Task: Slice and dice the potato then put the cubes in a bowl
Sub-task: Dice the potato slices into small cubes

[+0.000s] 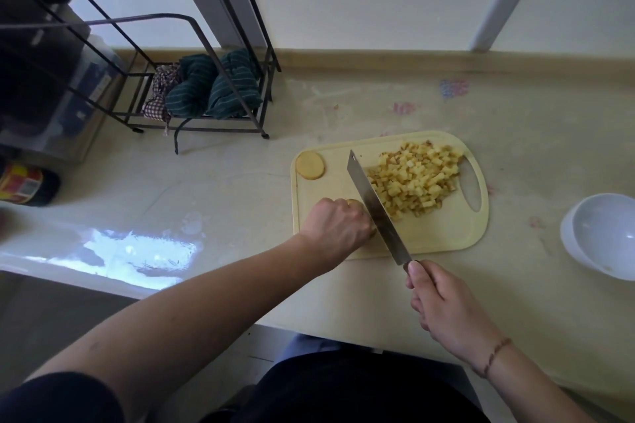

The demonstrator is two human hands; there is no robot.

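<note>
On the pale yellow cutting board [443, 233] lies a heap of diced potato cubes [417, 178] at the right. A round potato slice [310, 165] rests on the board's far left corner. My left hand [338, 225] is curled over a potato piece [354, 203] that is mostly hidden under the fingers. My right hand [443, 309] grips the handle of a cleaver [374, 204], whose blade stands on the board just right of my left hand, between it and the cubes. A white bowl [604, 233] sits empty at the right edge of the counter.
A black wire rack [192, 79] holding green striped and checked cloths [209, 87] stands at the back left. A dark jar with a red and yellow label [25, 184] sits at the far left. The counter's front edge runs close to my body.
</note>
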